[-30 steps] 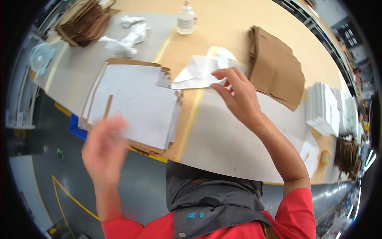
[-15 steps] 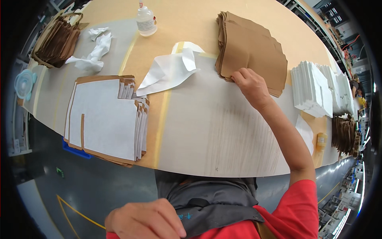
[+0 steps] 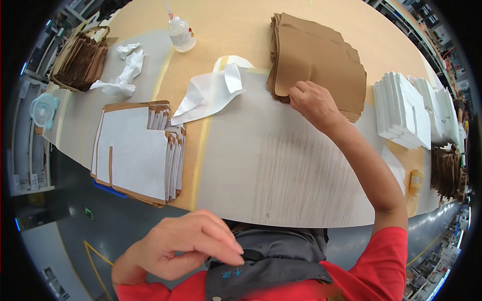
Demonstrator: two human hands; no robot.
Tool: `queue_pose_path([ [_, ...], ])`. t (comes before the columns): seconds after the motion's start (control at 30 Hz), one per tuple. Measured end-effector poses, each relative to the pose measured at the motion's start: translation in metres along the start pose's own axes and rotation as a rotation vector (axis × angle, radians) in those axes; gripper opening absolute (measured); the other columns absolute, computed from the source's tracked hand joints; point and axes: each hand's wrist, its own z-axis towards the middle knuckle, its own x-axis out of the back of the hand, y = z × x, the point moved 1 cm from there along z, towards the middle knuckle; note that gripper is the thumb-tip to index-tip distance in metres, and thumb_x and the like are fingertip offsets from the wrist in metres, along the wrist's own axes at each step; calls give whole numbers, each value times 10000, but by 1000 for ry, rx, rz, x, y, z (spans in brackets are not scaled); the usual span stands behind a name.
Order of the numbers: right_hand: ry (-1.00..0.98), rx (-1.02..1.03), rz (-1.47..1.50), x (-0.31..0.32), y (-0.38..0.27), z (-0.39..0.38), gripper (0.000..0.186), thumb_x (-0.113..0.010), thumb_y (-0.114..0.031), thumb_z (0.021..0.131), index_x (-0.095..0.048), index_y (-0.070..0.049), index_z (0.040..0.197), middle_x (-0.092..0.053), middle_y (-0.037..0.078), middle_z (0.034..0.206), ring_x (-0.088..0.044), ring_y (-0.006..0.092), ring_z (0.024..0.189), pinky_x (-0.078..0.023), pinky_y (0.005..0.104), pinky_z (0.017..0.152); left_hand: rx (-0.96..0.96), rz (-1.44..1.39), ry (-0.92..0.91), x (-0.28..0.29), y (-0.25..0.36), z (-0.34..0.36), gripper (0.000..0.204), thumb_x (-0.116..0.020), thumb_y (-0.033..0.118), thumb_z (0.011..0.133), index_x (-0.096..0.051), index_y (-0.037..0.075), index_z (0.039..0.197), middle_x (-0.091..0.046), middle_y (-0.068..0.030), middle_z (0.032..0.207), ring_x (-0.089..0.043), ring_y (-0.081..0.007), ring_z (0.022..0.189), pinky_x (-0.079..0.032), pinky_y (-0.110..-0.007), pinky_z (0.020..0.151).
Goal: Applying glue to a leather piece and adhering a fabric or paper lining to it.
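- While the right hand (image 3: pixel 314 103) rests curled on the near left edge of the brown paper stack (image 3: pixel 321 62), its fingertips pinch at the stack's lower corner; whether a sheet is actually gripped cannot be told.
- Stack lies on the far side of the wooden table (image 3: pixel 241 30), just beyond the large white sheet (image 3: pixel 281 170).
- Left hand (image 3: pixel 188 246) loosely curled, holding nothing, off the table near the body, above the grey apron (image 3: pixel 271 266).
- White-faced folded pieces (image 3: pixel 135 155) piled at left; loose white paper (image 3: pixel 211 93) between the piles.
- Glue bottle (image 3: pixel 179 32) upright, far side.
- White stacks (image 3: pixel 401 110) at right.
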Motion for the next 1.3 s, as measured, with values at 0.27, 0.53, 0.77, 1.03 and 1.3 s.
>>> queue_pose_path([
  [0.27, -10, -51, 188, 6, 10, 9, 128, -598, -8, 770, -524, -17, 666, -584, 101, 726, -589, 293, 715, -500, 425, 637, 99, 213, -119, 3, -3, 56, 435, -450, -152, 766, -711, 14, 1071, -669, -116, 1075, -634, -245, 974, -492, -332, 870],
  [0.53, -66, -91, 269, 18, 16, 15, 97, -603, -28, 786, -571, -7, 697, -596, 113, 723, -575, 293, 676, -480, 419, 607, 311, 415, -154, 32, -37, 120, 459, -438, -87, 811, -679, 30, 1184, -668, -87, 1148, -622, -191, 1089, -473, -326, 965],
  [0.77, 360, -634, 979, 42, 53, -4, 144, -592, -155, 976, -652, -27, 1004, -670, 74, 831, -634, 128, 769, -530, 287, 693, 479, 20, 407, 60, -72, 219, 397, -567, 239, 993, -592, -30, 1284, -643, -123, 1200, -615, -208, 1135, -500, -336, 999],
  [1.03, 399, -83, 275, 22, 9, -30, 146, -683, -53, 896, -628, -89, 1026, -689, 27, 939, -673, 218, 805, -540, 352, 672, 245, 368, 573, 60, -114, 318, 383, -780, 288, 842, -702, -2, 1078, -730, -91, 865, -710, -199, 835, -588, -344, 776],
  [1.3, 461, -219, 326, 29, 19, -86, 167, -689, -46, 899, -627, -68, 1052, -712, 55, 1079, -688, 239, 966, -564, 346, 748, 157, 638, 773, 17, -112, 333, 715, -818, 521, 723, -635, -40, 1127, -630, -181, 1128, -623, -277, 1092, -541, -369, 907],
])
